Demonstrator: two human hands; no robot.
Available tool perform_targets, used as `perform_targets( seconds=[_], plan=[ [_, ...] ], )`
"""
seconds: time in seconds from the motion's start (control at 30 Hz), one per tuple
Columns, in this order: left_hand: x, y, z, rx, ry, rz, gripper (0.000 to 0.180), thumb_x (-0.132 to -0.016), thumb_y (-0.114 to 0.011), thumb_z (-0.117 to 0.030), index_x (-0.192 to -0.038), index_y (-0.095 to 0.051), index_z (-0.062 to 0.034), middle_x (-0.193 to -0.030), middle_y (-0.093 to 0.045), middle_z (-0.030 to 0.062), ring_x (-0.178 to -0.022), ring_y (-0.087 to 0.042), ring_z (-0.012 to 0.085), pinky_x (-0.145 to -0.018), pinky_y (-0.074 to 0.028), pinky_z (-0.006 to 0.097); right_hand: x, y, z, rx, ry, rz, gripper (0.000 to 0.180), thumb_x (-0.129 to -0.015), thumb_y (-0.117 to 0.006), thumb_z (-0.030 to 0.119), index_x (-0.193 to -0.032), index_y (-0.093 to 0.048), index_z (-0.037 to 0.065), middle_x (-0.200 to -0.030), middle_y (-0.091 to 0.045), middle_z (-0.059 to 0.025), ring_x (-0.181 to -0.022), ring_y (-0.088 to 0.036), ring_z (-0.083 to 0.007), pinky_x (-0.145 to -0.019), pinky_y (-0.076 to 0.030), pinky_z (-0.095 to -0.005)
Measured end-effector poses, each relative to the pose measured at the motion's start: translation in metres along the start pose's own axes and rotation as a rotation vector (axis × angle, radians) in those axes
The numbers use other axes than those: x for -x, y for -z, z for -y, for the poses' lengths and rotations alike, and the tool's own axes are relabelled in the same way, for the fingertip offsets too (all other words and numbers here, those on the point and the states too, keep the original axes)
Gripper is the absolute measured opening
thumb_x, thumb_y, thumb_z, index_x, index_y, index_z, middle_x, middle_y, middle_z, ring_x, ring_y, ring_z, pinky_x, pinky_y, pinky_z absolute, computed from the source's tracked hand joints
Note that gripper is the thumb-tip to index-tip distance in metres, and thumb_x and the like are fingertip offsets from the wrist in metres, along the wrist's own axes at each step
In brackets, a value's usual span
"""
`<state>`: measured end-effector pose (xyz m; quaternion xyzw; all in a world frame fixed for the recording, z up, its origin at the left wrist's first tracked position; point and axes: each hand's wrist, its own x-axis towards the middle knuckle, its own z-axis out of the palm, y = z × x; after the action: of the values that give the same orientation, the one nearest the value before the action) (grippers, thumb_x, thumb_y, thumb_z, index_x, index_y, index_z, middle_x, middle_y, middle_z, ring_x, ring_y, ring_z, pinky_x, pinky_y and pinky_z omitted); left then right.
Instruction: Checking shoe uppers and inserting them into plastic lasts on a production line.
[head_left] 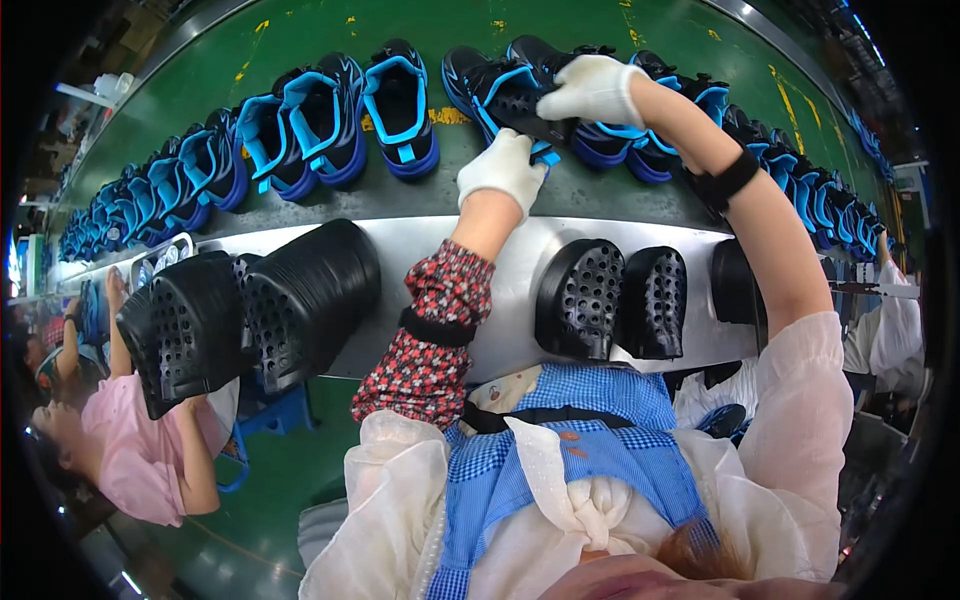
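Seen from the head camera, the person stood at a green conveyor belt (300, 60) that carried a long curved row of black-and-blue sneakers (330, 120). Both hands wore white gloves and reached out over a metal shelf (500, 260) to the same shoe.

The left hand (503, 170), coming out of a red patterned sleeve guard (430, 330), pressed against the near end of a black sneaker with blue trim (505, 95). Its fingers were curled down around the shoe's edge, closed on it. The right hand (592, 88), on a bare forearm with a black wristband (725, 182), lay over the top of that sneaker, fingers folded across it and gripping. The shoe was tilted and seemed raised a little off the belt, in the row between a blue-lined sneaker (400, 105) on its left and more pairs on its right.

On the metal shelf nearer the person sat black perforated shoe moulds: two (610, 298) side by side just right of the left arm, a third partly hidden behind the right forearm, and a bigger cluster (250, 310) to the left. At the lower left a co-worker in a pink shirt (130, 450) was bent beside the line.
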<state>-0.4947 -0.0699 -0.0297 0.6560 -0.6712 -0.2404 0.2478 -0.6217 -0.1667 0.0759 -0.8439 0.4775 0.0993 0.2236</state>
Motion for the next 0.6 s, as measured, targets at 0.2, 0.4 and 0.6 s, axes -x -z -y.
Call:
perform_targets(
  seconds=[0.2,0.4,0.6],
  plan=[
    [-0.039,0.016,-0.01,-0.236,0.049,0.498,0.039,-0.084,-0.05,-0.034,-0.107,-0.067,-0.0076,-0.116,-0.063,0.017,-0.106,-0.06,0.0327,-0.089,-0.048,0.041,-0.057,-0.042,0.033,0.222,-0.142,-0.073,0.045,-0.077,-0.055,0.038,-0.1,-0.069,0.001,-0.096,-0.066,-0.0239,-0.093,-0.065,-0.0352,-0.084,-0.051,-0.0398],
    [-0.057,0.001,-0.002,-0.387,0.061,0.662,0.047,-0.083,-0.053,-0.035,-0.123,-0.06,-0.0105,-0.116,-0.066,0.0116,-0.1,-0.065,0.0266,-0.086,-0.049,0.036,-0.109,-0.084,0.016,0.225,-0.046,-0.247,0.031,-0.085,-0.058,0.019,-0.113,-0.066,0.008,-0.12,-0.061,-0.0169,-0.109,-0.06,-0.0325,-0.092,-0.049,-0.0399],
    [-0.066,-0.004,-0.001,-0.527,-0.111,0.69,0.053,-0.087,-0.051,-0.036,-0.129,-0.054,-0.0048,-0.125,-0.06,0.0155,-0.111,-0.06,0.0291,-0.093,-0.046,0.039,-0.143,-0.106,-0.01,0.27,-0.003,-0.248,0.029,-0.085,-0.059,0.022,-0.109,-0.067,0.008,-0.118,-0.063,-0.0151,-0.104,-0.062,-0.0326,-0.089,-0.05,-0.0394]
  ],
)
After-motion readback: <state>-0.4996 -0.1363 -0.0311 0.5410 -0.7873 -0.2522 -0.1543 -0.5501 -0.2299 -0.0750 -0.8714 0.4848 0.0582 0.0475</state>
